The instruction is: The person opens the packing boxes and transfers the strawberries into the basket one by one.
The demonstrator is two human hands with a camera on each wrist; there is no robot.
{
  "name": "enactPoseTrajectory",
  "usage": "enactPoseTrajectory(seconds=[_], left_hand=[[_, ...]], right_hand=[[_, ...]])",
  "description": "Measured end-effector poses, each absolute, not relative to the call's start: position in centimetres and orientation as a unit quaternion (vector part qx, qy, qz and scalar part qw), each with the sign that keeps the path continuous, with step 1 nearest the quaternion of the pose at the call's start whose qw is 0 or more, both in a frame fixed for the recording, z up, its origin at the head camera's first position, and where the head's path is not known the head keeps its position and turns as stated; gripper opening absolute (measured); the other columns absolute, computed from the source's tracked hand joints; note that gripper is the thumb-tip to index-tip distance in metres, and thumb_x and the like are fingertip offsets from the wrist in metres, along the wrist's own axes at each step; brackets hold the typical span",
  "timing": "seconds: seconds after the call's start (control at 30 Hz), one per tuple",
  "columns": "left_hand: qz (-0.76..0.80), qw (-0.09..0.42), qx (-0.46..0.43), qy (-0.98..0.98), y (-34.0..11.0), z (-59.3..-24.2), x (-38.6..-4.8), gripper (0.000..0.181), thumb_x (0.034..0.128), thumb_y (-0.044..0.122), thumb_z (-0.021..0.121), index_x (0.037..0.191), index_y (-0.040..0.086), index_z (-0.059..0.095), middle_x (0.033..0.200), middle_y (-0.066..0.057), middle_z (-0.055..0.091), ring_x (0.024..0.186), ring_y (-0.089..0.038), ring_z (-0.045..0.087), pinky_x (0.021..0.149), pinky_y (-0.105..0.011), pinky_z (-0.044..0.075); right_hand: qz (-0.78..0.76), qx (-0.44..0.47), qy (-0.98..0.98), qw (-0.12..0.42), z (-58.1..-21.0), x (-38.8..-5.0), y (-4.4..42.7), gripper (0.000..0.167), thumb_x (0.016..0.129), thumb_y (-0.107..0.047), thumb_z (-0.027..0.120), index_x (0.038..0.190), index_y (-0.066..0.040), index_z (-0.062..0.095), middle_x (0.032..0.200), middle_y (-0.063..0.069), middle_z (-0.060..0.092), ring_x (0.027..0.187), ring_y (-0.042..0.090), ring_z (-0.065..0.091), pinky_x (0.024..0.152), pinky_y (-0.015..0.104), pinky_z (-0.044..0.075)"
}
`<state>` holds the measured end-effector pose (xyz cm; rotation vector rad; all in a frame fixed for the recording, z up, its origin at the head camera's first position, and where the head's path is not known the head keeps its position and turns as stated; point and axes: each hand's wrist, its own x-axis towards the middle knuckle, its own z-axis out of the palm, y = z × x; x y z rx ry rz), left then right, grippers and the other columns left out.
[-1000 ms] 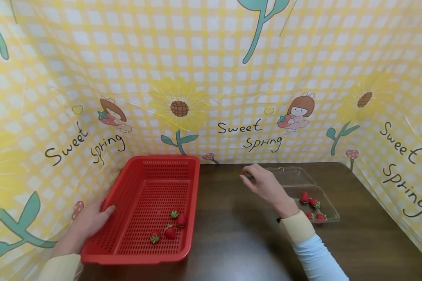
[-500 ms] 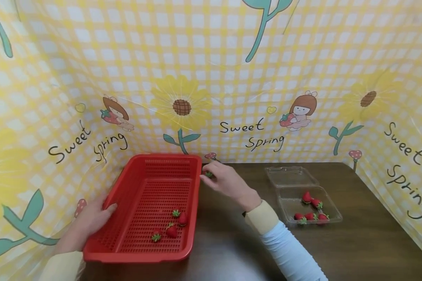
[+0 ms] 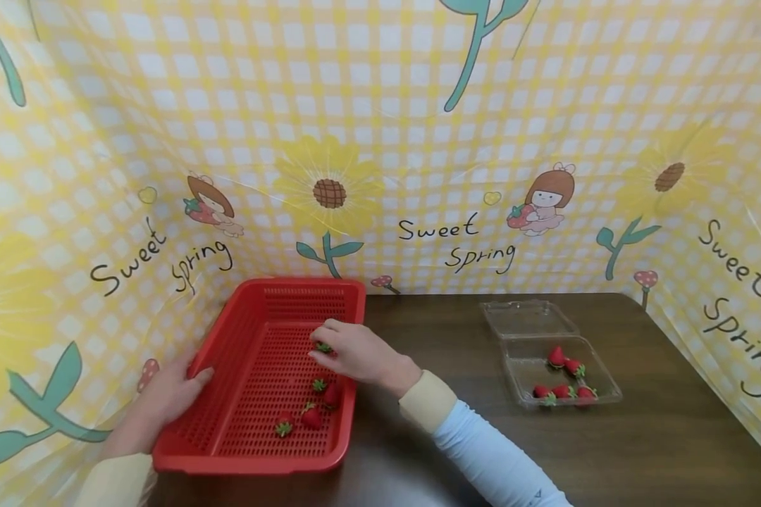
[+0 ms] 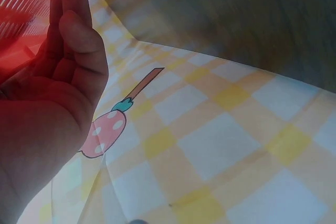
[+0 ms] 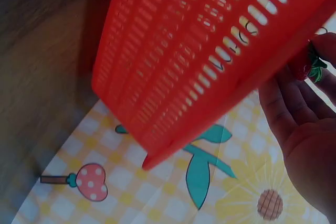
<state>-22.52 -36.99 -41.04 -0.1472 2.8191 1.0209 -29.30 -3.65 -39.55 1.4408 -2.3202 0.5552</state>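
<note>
Over the right part of the red basket, my right hand pinches a strawberry by its fingertips; the right wrist view shows the strawberry between thumb and fingers of the hand. Several strawberries lie in the basket's lower right, one of them nearest its front. My left hand rests at the basket's left rim, thumb over the edge. In the left wrist view that hand is beside the red wall, its contact with the rim partly hidden.
A clear plastic box with its lid folded back stands at the right on the dark table; several strawberries lie in it. A checked cloth hangs behind and at both sides.
My right hand has moved left from near the clear box, across the table and over the basket, carrying the strawberry. My left hand stays at the left rim.
</note>
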Motion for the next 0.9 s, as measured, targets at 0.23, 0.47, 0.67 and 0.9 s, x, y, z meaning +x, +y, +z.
enactPoseTrajectory(seconds=[0.23, 0.47, 0.67, 0.9], left_hand=[[0.332, 0.074, -0.052, 0.939, -37.1, -41.2, -22.8, 0.058, 0.1034, 0.030, 0.044, 0.149, -0.002, 0.026, 0.119, -0.032, 0.059, 0.086, -0.025, 0.070, 0.069, -0.043, 0.060], [0.329, 0.072, -0.049, 0.940, -37.1, -41.1, -22.7, 0.058, 0.1033, 0.030, 0.045, 0.149, -0.002, 0.027, 0.119, -0.032, 0.059, 0.086, -0.024, 0.070, 0.069, -0.042, 0.060], [0.335, 0.074, -0.051, 0.938, -37.1, -41.1, -22.8, 0.060, 0.1039, 0.030, 0.044, 0.150, -0.002, 0.024, 0.119, -0.033, 0.059, 0.085, -0.024, 0.070, 0.069, -0.041, 0.060], [0.319, 0.069, -0.044, 0.944, -37.3, -41.1, -23.1, 0.057, 0.1039, 0.029, 0.044, 0.146, -0.006, 0.030, 0.113, -0.030, 0.062, 0.082, -0.023, 0.070, 0.068, -0.039, 0.059]], right_hand=[[0.171, 0.512, -0.825, 0.165, -39.4, -29.2, -5.2, 0.015, 0.095, -0.028, 0.065, 0.103, -0.015, 0.064, 0.090, -0.004, 0.060, 0.073, 0.003, 0.052, 0.067, 0.010, 0.043], [0.154, 0.511, -0.833, 0.147, -39.7, -29.0, -6.8, 0.013, 0.095, -0.031, 0.064, 0.098, -0.018, 0.063, 0.083, -0.007, 0.056, 0.066, 0.001, 0.045, 0.059, 0.007, 0.037], [0.143, 0.514, -0.841, 0.087, -40.1, -29.2, -8.0, 0.012, 0.097, -0.030, 0.062, 0.092, -0.019, 0.060, 0.084, -0.005, 0.059, 0.068, 0.001, 0.044, 0.060, 0.009, 0.035], [0.118, 0.517, -0.847, 0.046, -40.8, -29.6, -8.6, 0.007, 0.097, -0.024, 0.063, 0.096, -0.018, 0.064, 0.087, -0.006, 0.059, 0.073, 0.003, 0.047, 0.065, 0.011, 0.039]])
